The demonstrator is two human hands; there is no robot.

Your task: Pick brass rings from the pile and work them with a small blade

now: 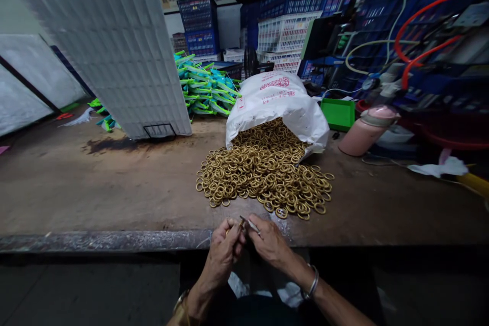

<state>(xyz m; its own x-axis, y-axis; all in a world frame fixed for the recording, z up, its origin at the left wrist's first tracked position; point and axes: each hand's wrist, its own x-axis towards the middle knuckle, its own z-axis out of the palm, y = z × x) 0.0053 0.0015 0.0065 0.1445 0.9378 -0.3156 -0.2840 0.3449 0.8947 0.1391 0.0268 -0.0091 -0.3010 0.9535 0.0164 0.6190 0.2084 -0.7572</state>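
Note:
At the table's front edge my left hand [223,244] is closed, fingers pinched on a small gold-coloured ring [241,224] that is mostly hidden. Close beside it, my right hand [271,244] is closed around a thin metal tool [254,227], whose dark tip meets the ring; its exact kind is not clear. Just beyond both hands lies a heap of gold-coloured rings [263,175]. The heap spills from the mouth of a white woven sack [271,99] with red print, lying on its side.
A white ribbed panel [110,56] stands upright on the wooden table [133,198] at left. Behind it are piled green and blue plastic pieces [210,89]. To the right are a green tray [338,113], a pink bottle [367,130] and red hoses [410,56]. Stacked crates [286,33] stand behind.

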